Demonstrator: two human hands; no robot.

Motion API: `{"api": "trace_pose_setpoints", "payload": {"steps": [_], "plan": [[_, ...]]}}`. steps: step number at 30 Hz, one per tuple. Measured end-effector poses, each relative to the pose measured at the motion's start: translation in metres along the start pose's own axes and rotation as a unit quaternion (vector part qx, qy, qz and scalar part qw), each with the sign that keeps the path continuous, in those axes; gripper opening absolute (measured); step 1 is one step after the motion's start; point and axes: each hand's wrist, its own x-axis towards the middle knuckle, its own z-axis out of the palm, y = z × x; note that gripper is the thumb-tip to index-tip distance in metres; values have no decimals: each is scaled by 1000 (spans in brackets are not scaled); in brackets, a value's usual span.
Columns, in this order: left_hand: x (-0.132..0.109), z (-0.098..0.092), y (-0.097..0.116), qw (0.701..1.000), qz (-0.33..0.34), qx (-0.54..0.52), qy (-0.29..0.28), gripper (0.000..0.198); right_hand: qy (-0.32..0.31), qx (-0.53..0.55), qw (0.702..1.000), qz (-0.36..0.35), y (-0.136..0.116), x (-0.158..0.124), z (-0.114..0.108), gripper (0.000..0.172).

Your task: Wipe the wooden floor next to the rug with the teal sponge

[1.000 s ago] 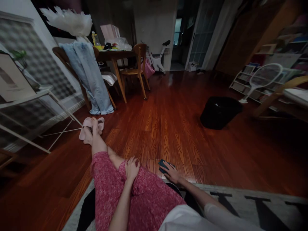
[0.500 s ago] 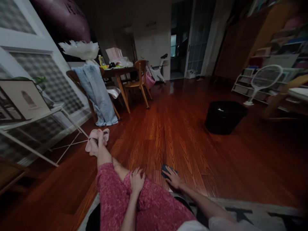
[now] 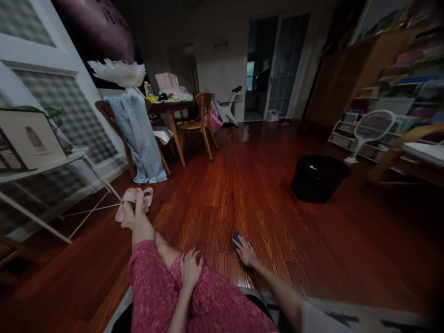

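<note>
My right hand (image 3: 245, 253) reaches down to the wooden floor on a stretched arm. Beneath its palm and fingers is a small dark blue-grey cloth (image 3: 239, 239), lying flat on the boards and partly covered by the hand. My fingers are bent over it. On my leg, near the knee, rests my left hand (image 3: 192, 268), fingers a little spread and nothing in it. It touches the pink-red patterned trousers (image 3: 152, 286).
A black bin (image 3: 319, 178) stands on the floor to the right. Pink slippers (image 3: 125, 203) are on my crossed feet. Left is a white-framed side table (image 3: 74, 155); behind it, jeans (image 3: 138, 138) hang over a chair. A white racket (image 3: 373, 125) leans by the shelves.
My right hand and the cloth have slid slightly forward along the floor together. My left hand stays on my leg. The view has shifted a little.
</note>
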Motion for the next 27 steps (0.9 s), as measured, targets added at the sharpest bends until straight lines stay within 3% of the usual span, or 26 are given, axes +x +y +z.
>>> {"api": "trace_pose_setpoints", "payload": {"steps": [3, 6, 9, 14, 18, 21, 27], "plan": [[1, 0, 1, 1000, -6, 4, -3, 42, -11, 5, 1000, 19, -13, 33, -18, 62], [2, 1, 1, 1000, -5, 5, -6, 42, -12, 6, 1000, 7, -16, 39, -19, 64], [4, 4, 0, 1000, 0, -5, -2, 42, -23, 2, 999, -27, -4, 13, -3, 64], [1, 5, 2, 1000, 0, -11, 14, 42, -33, 28, 990, -132, 40, -62, 39, 59], [-2, 3, 1, 1000, 1, -18, 12, 41, -37, 23, 990, -135, 54, -90, 45, 56], [-2, 4, -1, 1000, 3, -22, 13, 40, -20, 2, 995, -95, 40, -69, 29, 56], [0, 2, -1, 1000, -2, -5, -9, 43, -20, -22, 1000, 7, 4, 20, -20, 60]]}}
